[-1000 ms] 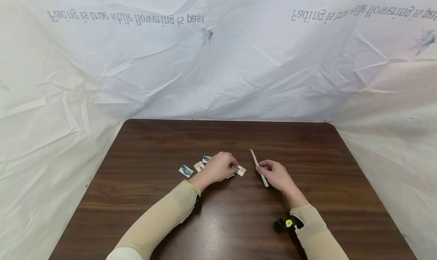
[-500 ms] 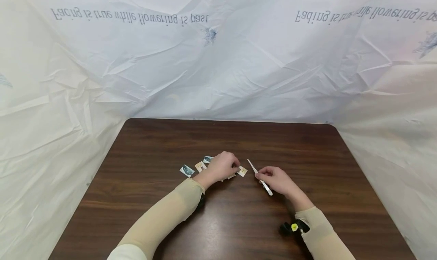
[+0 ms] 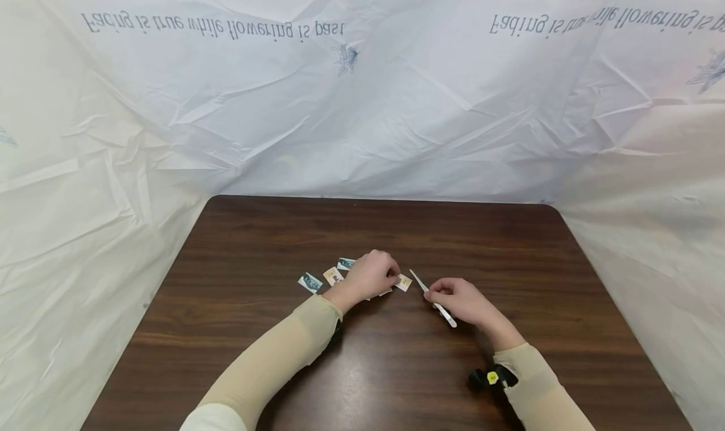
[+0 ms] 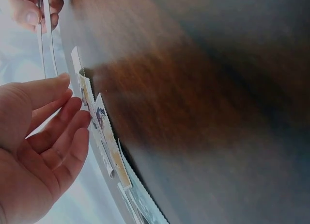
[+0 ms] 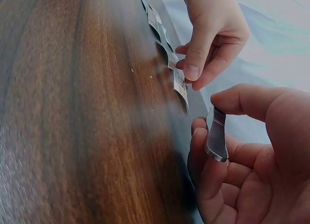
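My right hand (image 3: 461,300) holds metal tweezers (image 3: 443,313) between thumb and fingers. Their tips point up and left, toward the rightmost postage stamp (image 3: 404,282). In the right wrist view, the rounded end of the tweezers (image 5: 217,136) shows between the thumb and curled fingers. Over the row of stamps hovers my left hand (image 3: 370,274), its fingertips right beside that rightmost stamp. From the left wrist, this hand (image 4: 48,132) has loosely bent fingers and nothing shows between them. Perforated stamps (image 4: 110,146) lie overlapping beside it, partly hidden by the hand in the head view.
Left of the left hand lie a blue-green stamp (image 3: 310,283), a cream stamp (image 3: 333,276) and another blue-green one (image 3: 346,264). All are on a dark wooden table (image 3: 283,229). White printed sheeting (image 3: 396,135) hangs behind the table and along both sides.
My right hand has shifted slightly right and toward me, swinging the tweezers to a flatter slant with the tips nearer the rightmost stamp. The left hand has moved only slightly to the right.
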`<state>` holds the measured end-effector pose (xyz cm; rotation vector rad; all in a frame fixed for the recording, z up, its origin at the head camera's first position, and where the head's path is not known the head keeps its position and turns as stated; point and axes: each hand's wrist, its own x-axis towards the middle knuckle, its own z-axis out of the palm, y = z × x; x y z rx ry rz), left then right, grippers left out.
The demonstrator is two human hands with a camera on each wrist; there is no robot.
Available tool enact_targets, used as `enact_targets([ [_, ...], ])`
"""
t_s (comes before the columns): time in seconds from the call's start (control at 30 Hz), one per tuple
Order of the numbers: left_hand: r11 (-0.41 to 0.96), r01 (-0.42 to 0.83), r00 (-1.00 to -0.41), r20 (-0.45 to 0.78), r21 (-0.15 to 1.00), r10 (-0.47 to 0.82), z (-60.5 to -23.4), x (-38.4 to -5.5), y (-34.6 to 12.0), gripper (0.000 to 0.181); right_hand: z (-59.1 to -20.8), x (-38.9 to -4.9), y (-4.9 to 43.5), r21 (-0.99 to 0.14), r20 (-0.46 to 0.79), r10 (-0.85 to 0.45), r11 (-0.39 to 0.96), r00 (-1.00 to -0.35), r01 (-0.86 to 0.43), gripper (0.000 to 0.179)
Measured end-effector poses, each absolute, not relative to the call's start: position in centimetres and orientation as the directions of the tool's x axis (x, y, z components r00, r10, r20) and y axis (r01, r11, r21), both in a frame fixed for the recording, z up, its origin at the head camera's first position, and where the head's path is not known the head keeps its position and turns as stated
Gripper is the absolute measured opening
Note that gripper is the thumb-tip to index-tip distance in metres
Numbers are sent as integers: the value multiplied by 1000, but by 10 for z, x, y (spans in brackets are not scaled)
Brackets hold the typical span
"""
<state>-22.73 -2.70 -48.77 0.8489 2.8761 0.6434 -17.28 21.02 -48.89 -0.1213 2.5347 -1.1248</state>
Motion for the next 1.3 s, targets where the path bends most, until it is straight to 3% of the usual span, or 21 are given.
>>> enact_targets([
  [0.5,775,493,-846,9,396,533,-485,-230,-22,11,-486,-171,215,-718,-314,-219,692,-924,80,28],
  [1.3,770,513,-835,10,381,551,-490,-231,-22,8,-487,-170,219,-786,-355,-348,613,-868,75,24],
])
